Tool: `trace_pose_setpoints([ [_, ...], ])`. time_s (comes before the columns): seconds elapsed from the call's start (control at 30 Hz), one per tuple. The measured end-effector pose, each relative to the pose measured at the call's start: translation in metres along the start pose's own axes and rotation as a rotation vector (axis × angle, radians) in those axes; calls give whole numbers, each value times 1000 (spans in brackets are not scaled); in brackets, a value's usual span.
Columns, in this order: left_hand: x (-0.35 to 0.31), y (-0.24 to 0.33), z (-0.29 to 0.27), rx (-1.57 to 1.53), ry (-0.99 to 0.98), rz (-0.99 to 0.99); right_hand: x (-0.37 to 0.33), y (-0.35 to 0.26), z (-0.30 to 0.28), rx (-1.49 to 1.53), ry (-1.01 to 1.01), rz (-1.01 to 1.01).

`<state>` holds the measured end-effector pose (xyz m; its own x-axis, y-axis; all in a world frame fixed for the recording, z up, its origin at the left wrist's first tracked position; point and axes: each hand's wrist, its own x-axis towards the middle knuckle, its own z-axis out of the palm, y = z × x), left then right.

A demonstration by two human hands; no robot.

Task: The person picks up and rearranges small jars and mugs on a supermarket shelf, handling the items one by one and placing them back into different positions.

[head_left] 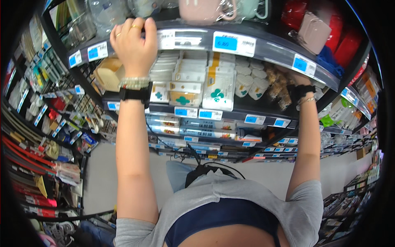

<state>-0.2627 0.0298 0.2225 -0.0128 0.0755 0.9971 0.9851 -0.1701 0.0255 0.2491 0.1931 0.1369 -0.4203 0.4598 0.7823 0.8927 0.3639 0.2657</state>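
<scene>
My left hand (pixel 133 45) is closed over the front edge of the upper shelf (pixel 187 37), its fingers curled on the rim beside clear plastic containers. My right hand (pixel 294 77) reaches in beneath that same shelf at the right. Its fingers are hidden by the shelf edge, so I cannot see what they hold. Closest to it are brown, lumpy packaged items (pixel 281 87). To their left hang white heart-shaped packs (pixel 251 80) and flat white packages with green clover marks (pixel 218 90). A cream plastic container (pixel 109 74) sits behind my left wrist.
Pink cup (pixel 201 10) and mint cup (pixel 252 9) stand wrapped on the upper shelf, with red items (pixel 335 29) at its right. Long blue boxes (pixel 189 128) lie on a lower shelf. Hanging goods (pixel 31 154) line the left side. A cable (pixel 224 165) loops near my body.
</scene>
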Motion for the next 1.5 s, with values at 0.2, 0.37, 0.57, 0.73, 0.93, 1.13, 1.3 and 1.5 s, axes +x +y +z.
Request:
trace_pose_setpoints([
  [0.2,1,-8,-2,21,-46,71,27,-9,4,-60,-85,57],
  [0.37,11,15,-10,-48,42,60,39,5,6,-530,-47,-296],
  [0.57,6,9,-8,-50,22,44,22,-8,-16,517,-563,386],
  [0.73,6,6,-5,-58,61,82,4,-23,-39,322,-18,179],
  [0.93,7,10,-9,-57,45,61,-17,-64,-80,670,-40,652],
  [1.13,8,-6,-8,29,-13,100,-43,-104,-133,1150,-267,528],
  [1.3,2,-4,-6,-26,-74,-27,-65,-110,-177,1304,-597,388],
  [1.5,0,1,-6,-30,-53,-54,-90,-115,-164,1192,-715,371],
])
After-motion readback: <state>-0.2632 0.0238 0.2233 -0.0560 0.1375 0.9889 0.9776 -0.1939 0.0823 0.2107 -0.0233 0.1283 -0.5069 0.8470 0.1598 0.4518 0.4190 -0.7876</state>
